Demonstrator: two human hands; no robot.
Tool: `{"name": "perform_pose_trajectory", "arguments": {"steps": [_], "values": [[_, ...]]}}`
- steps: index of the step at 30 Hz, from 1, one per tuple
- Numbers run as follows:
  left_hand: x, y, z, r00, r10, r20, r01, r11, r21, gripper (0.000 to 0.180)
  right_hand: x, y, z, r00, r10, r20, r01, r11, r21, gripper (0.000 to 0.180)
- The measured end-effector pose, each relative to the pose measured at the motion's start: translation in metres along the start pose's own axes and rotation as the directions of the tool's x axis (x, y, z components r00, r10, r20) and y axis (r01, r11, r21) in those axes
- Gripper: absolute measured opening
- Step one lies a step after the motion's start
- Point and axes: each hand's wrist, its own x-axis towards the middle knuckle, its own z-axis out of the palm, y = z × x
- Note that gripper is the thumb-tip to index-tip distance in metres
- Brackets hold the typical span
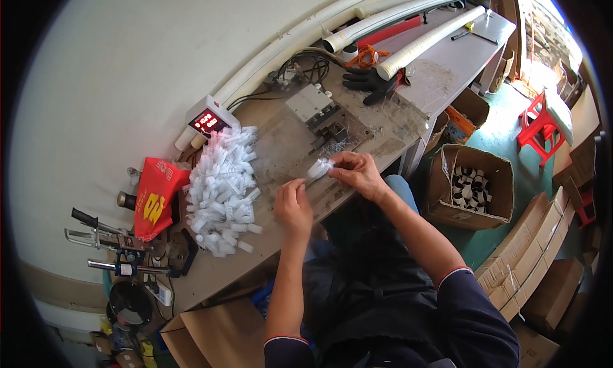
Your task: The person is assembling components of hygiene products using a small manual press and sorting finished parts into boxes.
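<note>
**Small white bristly piece [319,168], held up in fingertips**

Held near the front edge of the table [273,158], between both hands. Right hand [363,174]: thumb and finger pinched on the right end of the piece. Left hand [293,208]: fingertips bunched close by the other end; cannot tell whether pinching it or just beside it.

Probably very light, almost like fluff. Likely soft and bendy outside, maybe stiffer down the middle; cannot tell from here. Perhaps a bit slippery, like shiny plastic. Maybe easy to squash with a hard squeeze, so best to pinch gently. Good place to take hold: one end, with thumb and fingertip, leaving the fuzzy middle free.

Now to count. One piece in the fingers. Two hands. One big heap of white pieces [220,183], on the left of the table, too tangled to count. One red bag [155,199], just beside the heap. One little box with glowing red numbers [211,119], behind the heap. One metal machine [313,106], beyond the hands. One black glove [367,84]. At least four long pale tubes [431,42], toward the back. On the floor to the right, one open cardboard box [472,221] full of short black-and-white rings [471,189], too jumbled to count.
</note>
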Motion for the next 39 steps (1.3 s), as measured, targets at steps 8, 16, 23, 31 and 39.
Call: {"name": "perform_pose_trajectory", "arguments": {"steps": [8, 16, 23, 31, 39], "values": [[-0.039, -0.008, -0.049, 0.989, -0.149, 0.003, 0.149, 0.988, 0.044, 0.009, 0.007, 0.020, 0.015, 0.994, -0.070, -0.082, 0.047, 0.966, -0.254, 0.013], [-0.180, -0.040, -0.261, 0.769, -0.425, -0.477, 0.593, 0.752, 0.286, 0.018, 0.009, 0.022, 0.030, 0.989, -0.093, -0.115, 0.047, 0.934, -0.354, 0.011], [-0.276, -0.053, -0.469, 0.800, -0.132, -0.585, 0.592, 0.016, 0.806, 0.022, 0.010, 0.026, 0.034, 0.962, -0.264, -0.063, 0.176, 0.781, -0.599, 0.011], [-0.170, -0.073, -0.307, 0.735, -0.583, -0.346, 0.661, 0.729, 0.175, 0.032, 0.006, 0.027, 0.035, 0.943, -0.331, -0.040, 0.223, 0.715, -0.662, 0.010], [-0.079, -0.136, -0.235, 0.955, -0.270, 0.124, 0.178, 0.855, 0.487, 0.056, 0.006, 0.027, 0.041, 0.946, -0.320, -0.043, 0.214, 0.721, -0.659, 0.010]]}}
